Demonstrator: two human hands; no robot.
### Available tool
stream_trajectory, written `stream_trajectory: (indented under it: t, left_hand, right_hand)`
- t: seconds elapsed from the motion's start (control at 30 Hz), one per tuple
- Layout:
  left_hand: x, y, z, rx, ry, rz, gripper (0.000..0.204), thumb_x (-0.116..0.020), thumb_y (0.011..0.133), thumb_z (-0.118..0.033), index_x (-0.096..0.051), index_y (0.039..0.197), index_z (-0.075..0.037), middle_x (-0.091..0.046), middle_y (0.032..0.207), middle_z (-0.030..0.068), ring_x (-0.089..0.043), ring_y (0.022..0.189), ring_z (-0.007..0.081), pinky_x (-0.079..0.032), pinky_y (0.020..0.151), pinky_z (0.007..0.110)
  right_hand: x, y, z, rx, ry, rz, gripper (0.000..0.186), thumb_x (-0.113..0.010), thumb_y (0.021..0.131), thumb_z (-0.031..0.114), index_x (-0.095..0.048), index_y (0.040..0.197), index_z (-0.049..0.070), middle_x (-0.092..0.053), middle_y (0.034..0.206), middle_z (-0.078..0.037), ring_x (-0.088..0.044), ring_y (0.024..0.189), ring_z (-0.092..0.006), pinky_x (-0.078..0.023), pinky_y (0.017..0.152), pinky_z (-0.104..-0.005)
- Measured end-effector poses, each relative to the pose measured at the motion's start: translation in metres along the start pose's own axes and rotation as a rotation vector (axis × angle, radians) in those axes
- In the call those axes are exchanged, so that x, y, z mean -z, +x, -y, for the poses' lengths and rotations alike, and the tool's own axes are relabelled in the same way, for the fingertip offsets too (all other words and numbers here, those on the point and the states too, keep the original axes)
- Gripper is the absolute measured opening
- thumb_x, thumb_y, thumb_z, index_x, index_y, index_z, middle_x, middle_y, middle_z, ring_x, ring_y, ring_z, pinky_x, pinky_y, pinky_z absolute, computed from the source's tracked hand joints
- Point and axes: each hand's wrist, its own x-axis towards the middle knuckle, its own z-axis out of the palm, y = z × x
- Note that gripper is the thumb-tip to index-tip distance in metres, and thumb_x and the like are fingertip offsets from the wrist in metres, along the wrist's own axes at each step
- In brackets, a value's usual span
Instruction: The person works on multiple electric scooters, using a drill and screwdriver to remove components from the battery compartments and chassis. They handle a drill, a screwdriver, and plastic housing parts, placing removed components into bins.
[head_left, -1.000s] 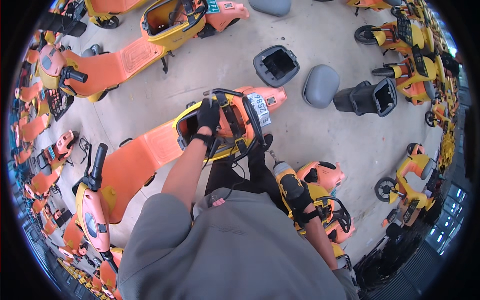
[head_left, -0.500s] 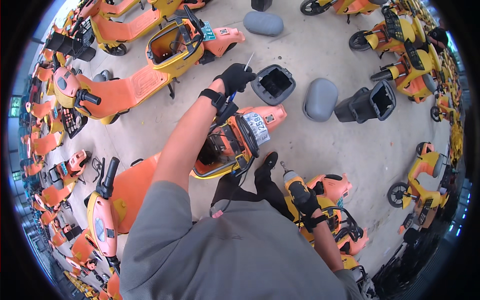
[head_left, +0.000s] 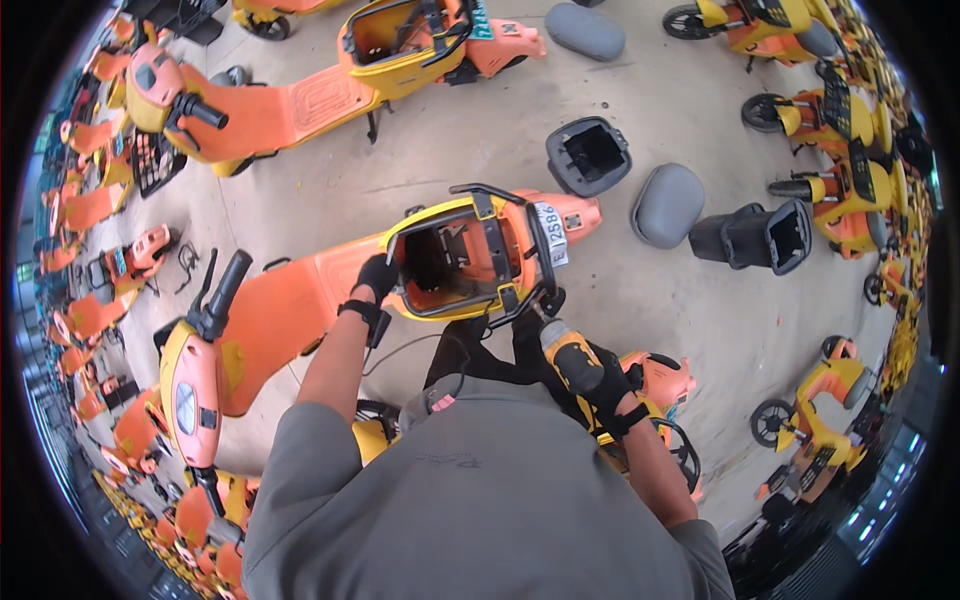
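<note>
Below the head camera, an orange scooter (head_left: 300,320) stands on the concrete floor (head_left: 660,300) with its seat off, so the yellow-rimmed seat compartment (head_left: 455,260) lies open and bare. The left hand (head_left: 378,278), in a black glove, is closed over the front rim of that compartment, probably to steady the body. The right hand (head_left: 605,385), also gloved, is wrapped tight around a yellow and black power driver (head_left: 570,355), whose nose points up at the black rear rack (head_left: 520,250) near the compartment's back edge, where a fastener would sit. Well apart on the floor lie a grey seat pad (head_left: 668,205) and two black storage tubs (head_left: 590,155) (head_left: 765,238), out of the way. More scooters (head_left: 330,80) crowd the edges.
</note>
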Motion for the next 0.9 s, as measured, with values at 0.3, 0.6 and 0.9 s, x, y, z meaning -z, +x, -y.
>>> stream_trajectory:
  t: [0.3,0.6,0.9]
  left_hand:
    - [-0.121,-0.074,0.059,0.030,-0.366,-0.167,0.025,-0.050,0.085,-0.029,-0.058,0.094,-0.008,-0.058,0.064,0.0109,-0.056,0.056,0.0232,-0.045,0.054,0.036]
    - [-0.114,-0.058,0.045,0.116,-0.218,0.017,0.024,-0.046,0.084,-0.024,-0.056,0.094,-0.004,-0.061,0.090,0.0207,-0.057,0.087,0.0397,-0.046,0.075,0.047]
    - [-0.109,-0.055,0.042,0.168,-0.284,0.069,0.028,-0.046,0.080,-0.023,-0.059,0.095,-0.004,-0.060,0.096,0.0216,-0.056,0.094,0.0376,-0.045,0.080,0.046]
  right_hand:
    - [-0.061,0.111,0.047,0.719,-1.188,-0.110,0.032,-0.060,0.078,0.012,-0.052,0.107,-0.001,-0.061,0.093,-0.013,-0.060,0.086,-0.0262,-0.048,0.079,-0.0342]
    - [-0.086,0.185,0.057,-0.193,0.176,-0.075,0.018,-0.057,0.074,0.003,-0.055,0.091,0.006,-0.055,0.069,-0.004,-0.054,0.052,-0.0142,-0.046,0.046,-0.0256]
    - [-0.089,0.204,0.062,-0.218,0.106,-0.076,0.017,-0.057,0.072,0.002,-0.054,0.089,0.006,-0.055,0.070,-0.003,-0.054,0.054,-0.0145,-0.047,0.047,-0.0264]
